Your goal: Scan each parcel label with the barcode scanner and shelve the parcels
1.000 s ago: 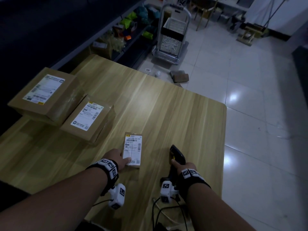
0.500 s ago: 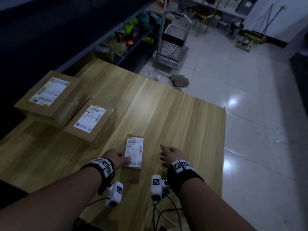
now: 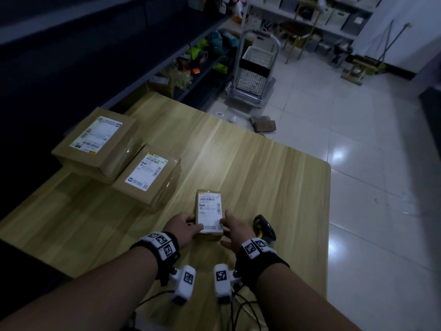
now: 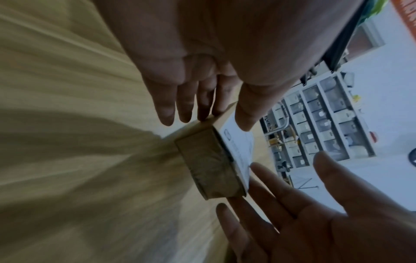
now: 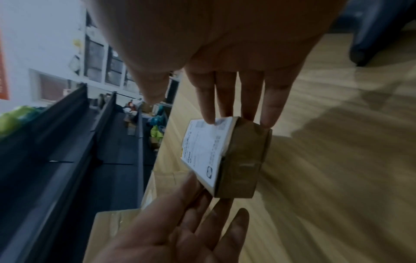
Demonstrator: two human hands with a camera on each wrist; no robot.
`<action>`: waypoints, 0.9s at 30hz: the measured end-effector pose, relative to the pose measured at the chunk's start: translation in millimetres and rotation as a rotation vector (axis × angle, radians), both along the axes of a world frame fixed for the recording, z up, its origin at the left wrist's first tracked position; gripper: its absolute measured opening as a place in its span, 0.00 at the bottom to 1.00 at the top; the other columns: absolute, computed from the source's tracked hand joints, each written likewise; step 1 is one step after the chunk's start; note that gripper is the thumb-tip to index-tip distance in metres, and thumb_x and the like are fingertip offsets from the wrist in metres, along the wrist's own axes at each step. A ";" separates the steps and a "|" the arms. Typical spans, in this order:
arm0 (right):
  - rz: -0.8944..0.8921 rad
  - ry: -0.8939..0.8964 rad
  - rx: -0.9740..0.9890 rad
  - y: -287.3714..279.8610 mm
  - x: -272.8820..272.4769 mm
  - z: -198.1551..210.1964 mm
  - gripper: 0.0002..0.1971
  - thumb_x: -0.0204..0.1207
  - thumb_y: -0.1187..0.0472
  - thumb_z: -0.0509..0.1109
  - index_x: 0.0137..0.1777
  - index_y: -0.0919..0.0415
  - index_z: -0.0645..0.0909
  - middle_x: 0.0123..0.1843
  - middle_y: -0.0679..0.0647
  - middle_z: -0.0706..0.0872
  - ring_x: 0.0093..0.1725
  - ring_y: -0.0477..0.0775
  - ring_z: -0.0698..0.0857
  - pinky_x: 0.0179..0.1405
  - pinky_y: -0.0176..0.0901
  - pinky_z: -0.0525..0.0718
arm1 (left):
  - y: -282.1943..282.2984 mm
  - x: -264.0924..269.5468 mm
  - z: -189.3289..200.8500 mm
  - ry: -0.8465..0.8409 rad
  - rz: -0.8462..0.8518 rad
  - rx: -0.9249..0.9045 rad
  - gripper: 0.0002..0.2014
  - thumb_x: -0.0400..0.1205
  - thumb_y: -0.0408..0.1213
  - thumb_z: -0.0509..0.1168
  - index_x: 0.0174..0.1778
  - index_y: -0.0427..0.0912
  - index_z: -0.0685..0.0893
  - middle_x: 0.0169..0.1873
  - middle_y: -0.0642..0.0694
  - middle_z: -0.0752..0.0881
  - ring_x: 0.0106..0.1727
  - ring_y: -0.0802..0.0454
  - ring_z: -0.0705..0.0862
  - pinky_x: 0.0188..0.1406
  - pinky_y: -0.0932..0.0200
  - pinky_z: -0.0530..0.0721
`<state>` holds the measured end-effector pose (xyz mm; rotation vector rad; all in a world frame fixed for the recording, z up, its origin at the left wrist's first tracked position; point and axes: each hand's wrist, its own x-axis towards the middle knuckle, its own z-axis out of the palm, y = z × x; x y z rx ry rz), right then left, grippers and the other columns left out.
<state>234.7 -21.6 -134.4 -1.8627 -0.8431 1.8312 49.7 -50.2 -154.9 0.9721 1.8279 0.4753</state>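
Head view: we see the small parcel (image 3: 209, 214) on the tabletop (image 3: 250, 177), label up, between both hands. Left hand (image 3: 182, 226) has its thumb on the label's near corner and fingers along the parcel's left side; right hand (image 3: 235, 229) touches the right side, fingers nearly straight. The barcode scanner (image 3: 264, 229) lies just right of the right hand. Two larger parcels (image 3: 119, 161) sit well left of the left fingers.

Left wrist view: thumb on the label, fingers (image 4: 203, 105) against the parcel's side, pinching it.

Right wrist view: straight fingers (image 5: 225, 99) touch the parcel's end edge; we see no curl around it.
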 end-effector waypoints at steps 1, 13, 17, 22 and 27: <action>-0.010 -0.017 0.045 0.8 -2.1 9.6 0.13 0.90 0.45 0.69 0.50 0.52 0.85 0.65 0.66 0.91 0.56 0.60 0.87 0.71 0.67 0.87 | -0.2 0.2 6.2 -0.031 0.067 0.039 0.22 0.80 0.45 0.78 0.69 0.42 0.86 0.61 0.48 0.90 0.59 0.48 0.89 0.62 0.53 0.85; 0.093 0.151 0.378 -1.9 -86.4 135.0 0.07 0.90 0.57 0.71 0.54 0.51 0.92 0.51 0.51 0.97 0.60 0.59 0.93 0.55 0.58 0.94 | -34.9 -71.4 123.2 -0.479 0.615 0.422 0.11 0.79 0.25 0.76 0.54 0.37 0.86 0.50 0.40 0.94 0.48 0.41 0.94 0.45 0.44 0.94; 0.233 0.192 0.458 -12.2 -137.9 160.2 0.07 0.89 0.63 0.73 0.59 0.57 0.93 0.54 0.58 0.97 0.51 0.56 0.97 0.50 0.58 0.97 | -69.3 -117.6 156.8 -0.482 0.725 0.486 0.13 0.77 0.28 0.78 0.56 0.39 0.86 0.49 0.39 0.95 0.49 0.36 0.95 0.48 0.40 0.94; 0.495 0.164 0.592 -30.7 -212.1 173.4 0.10 0.83 0.56 0.77 0.60 0.41 0.95 0.54 0.44 0.97 0.58 0.52 0.96 0.61 0.65 0.95 | -122.3 -181.7 189.9 -0.430 0.856 0.567 0.11 0.79 0.28 0.77 0.56 0.37 0.87 0.49 0.40 0.95 0.47 0.39 0.94 0.48 0.40 0.94; 0.711 0.246 0.578 -56.7 -285.1 182.8 0.13 0.89 0.62 0.74 0.63 0.41 0.92 0.54 0.48 0.98 0.47 0.46 0.96 0.41 0.40 0.93 | -173.2 -247.1 198.8 -0.313 0.946 0.590 0.10 0.78 0.30 0.78 0.54 0.40 0.89 0.48 0.43 0.96 0.48 0.42 0.95 0.50 0.39 0.94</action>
